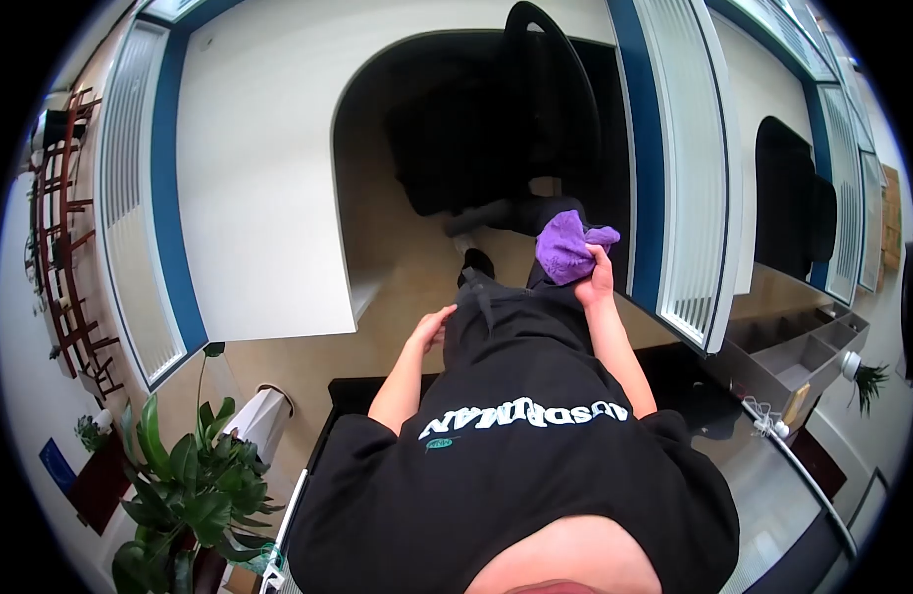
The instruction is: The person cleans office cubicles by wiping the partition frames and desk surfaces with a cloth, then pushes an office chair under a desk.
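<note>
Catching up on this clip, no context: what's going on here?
A person in a black top has a crumpled purple cloth in the right hand, held out in front of the body. The left hand is down by the waist, against the dark clothing, with no item visible in it. A white panel is ahead to the left, and a ribbed glass screen to the right. The cloth looks clear of both.

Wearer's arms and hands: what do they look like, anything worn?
Left hand and right hand wear no gloves. Forearms are uncovered, no watch visible. Loose black short sleeves belong to a black top with white lettering.
</note>
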### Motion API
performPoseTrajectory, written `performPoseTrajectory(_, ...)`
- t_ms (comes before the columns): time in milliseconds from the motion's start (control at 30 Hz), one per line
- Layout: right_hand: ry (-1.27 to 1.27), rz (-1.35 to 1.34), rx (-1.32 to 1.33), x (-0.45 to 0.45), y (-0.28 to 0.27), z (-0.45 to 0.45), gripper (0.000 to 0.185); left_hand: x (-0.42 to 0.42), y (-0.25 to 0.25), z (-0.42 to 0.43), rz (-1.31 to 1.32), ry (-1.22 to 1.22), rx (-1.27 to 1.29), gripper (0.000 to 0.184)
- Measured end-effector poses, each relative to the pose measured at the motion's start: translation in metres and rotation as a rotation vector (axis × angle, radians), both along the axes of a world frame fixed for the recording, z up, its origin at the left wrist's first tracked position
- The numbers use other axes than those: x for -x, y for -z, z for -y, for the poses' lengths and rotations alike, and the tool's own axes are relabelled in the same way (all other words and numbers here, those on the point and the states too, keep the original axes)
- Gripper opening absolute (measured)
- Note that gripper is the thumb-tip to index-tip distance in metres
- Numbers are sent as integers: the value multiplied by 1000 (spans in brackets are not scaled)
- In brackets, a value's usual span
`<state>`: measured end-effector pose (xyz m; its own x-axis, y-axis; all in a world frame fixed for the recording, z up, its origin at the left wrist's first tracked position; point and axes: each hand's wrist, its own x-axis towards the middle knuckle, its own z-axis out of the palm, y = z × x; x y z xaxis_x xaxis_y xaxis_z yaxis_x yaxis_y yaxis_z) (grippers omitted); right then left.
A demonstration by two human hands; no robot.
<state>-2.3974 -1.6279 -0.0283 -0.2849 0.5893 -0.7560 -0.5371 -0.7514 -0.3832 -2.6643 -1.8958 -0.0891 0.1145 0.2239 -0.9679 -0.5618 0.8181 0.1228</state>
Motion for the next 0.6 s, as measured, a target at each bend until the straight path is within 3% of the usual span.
performPoseTrajectory(33, 8, 10, 14, -7, 4, 2, 34, 8, 47, 19, 76, 36, -36, 36)
performPoseTrajectory(133, 46, 1, 55, -23, 6, 4, 31, 4, 30, -12, -49, 98, -36, 32)
performPoseTrajectory(267, 65, -15, 32, -31, -1, -17, 28, 19, 77, -40, -202, 278, -205, 30)
performPoseTrajectory(333, 58, 16, 27, -39, 5, -34, 28, 22, 87, -75, -699, 405, -447, 37)
performPoseTrajectory(400, 36, 18, 42, -42, 8, -54, 29, 34, 15, -152, -772, 369, -504, 40)
performPoseTrajectory(533, -60, -18, 54, -21, 1, -110, 30, 45, -45, -275, -1183, 248, -809, 65)
performPoseTrajectory(600, -145, -62, 31, -10, -13, -142, 30, 46, -70, -324, -1192, 295, -875, 76)
